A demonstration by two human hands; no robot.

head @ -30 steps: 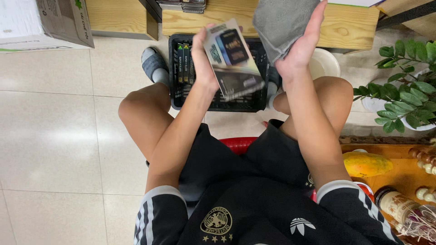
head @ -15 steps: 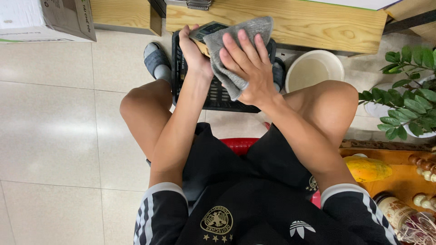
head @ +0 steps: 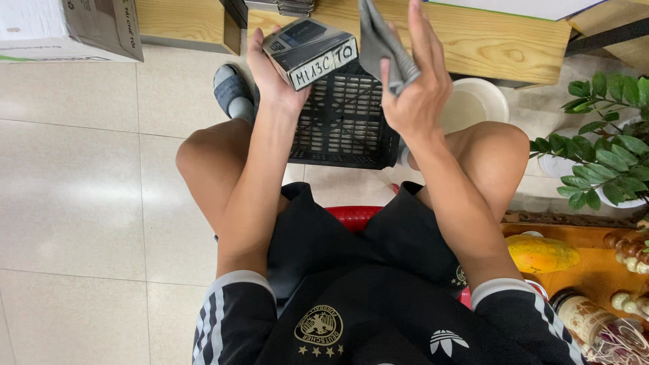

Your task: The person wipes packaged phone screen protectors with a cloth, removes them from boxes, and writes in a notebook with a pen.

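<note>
I sit on a red stool (head: pixel 355 217) and look down over my knees. My left hand (head: pixel 270 71) holds up a small dark box (head: pixel 307 51) with a white label strip along its lower edge. My right hand (head: pixel 416 81) grips a folded grey cloth (head: pixel 382 44), lifted just to the right of the box and apart from it. Below both hands, on the floor between my feet, stands a black slatted plastic crate (head: pixel 345 125).
A white bowl (head: pixel 476 105) sits right of the crate, beside a potted green plant (head: pixel 605 145). A wooden shelf (head: pixel 487 40) runs along the top, a cardboard box (head: pixel 67 27) lies top left. A yellow fruit (head: pixel 541 253) and jars rest on a wooden tray lower right.
The grey cloth was pressed over the box half a second ago. My right hand has now pulled it off to the right, and the box's labelled edge shows.
</note>
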